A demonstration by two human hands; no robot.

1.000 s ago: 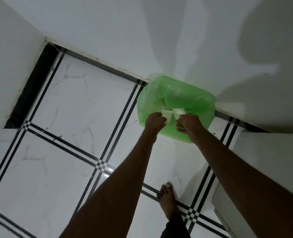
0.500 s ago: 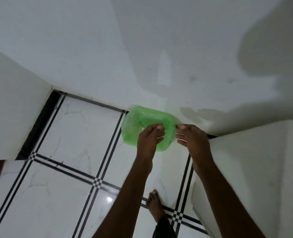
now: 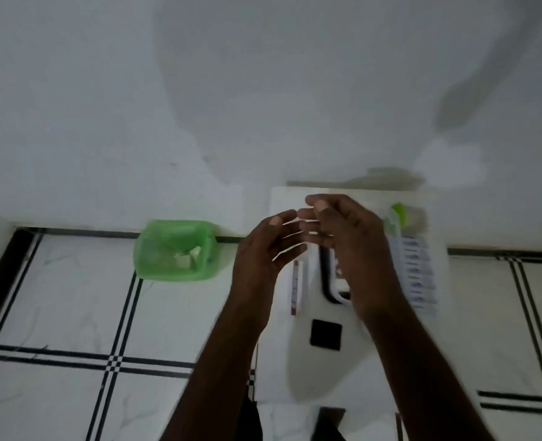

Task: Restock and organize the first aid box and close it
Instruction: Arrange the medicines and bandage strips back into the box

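Observation:
A white first aid box (image 3: 323, 364) with a black square latch and a dark handle outline lies on a small white table (image 3: 279, 198); blur hides whether its lid is down. My left hand (image 3: 263, 262) and right hand (image 3: 355, 246) hover above the box and table, close together, fingers spread, holding nothing. A strip of blue-and-white packets (image 3: 420, 278) lies right of the box. A green-topped item (image 3: 400, 214) sits at the table's back right. A thin red-and-white item (image 3: 296, 288) lies left of the box. The right hand hides part of the box.
A green bag-lined bin (image 3: 174, 249) with white scraps inside stands on the tiled floor against the white wall, left of the table. White tiles with black lines cover the floor on both sides of the table.
Both hands released the white scraps into the green bin and pulled away from it. My view swung right, and the table with the first aid box came into sight under the hands.

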